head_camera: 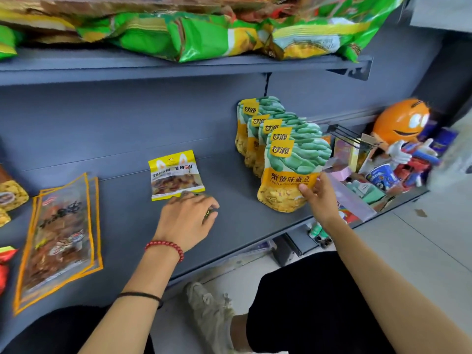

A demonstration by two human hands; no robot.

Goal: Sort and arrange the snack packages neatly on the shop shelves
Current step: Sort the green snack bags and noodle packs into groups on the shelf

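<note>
- Head view; right hand [316,194] pinches the lower right edge of the front bean pouch [291,175], first in the upright bean-pouch row [258,129] on the shelf [127,139]
- left hand [186,221] rests on the shelf left of the row, fingers curled at the bottom edge of the small yellow packet [176,175]; gripping or only touching, cannot tell
- risk: an edge pinch is weak; the front pouch may twist or tip forward, and the pouches leaning behind it would likely follow
- risk: a push rightward could jam the pouch against the clear divider [350,198] just right of the row
</note>
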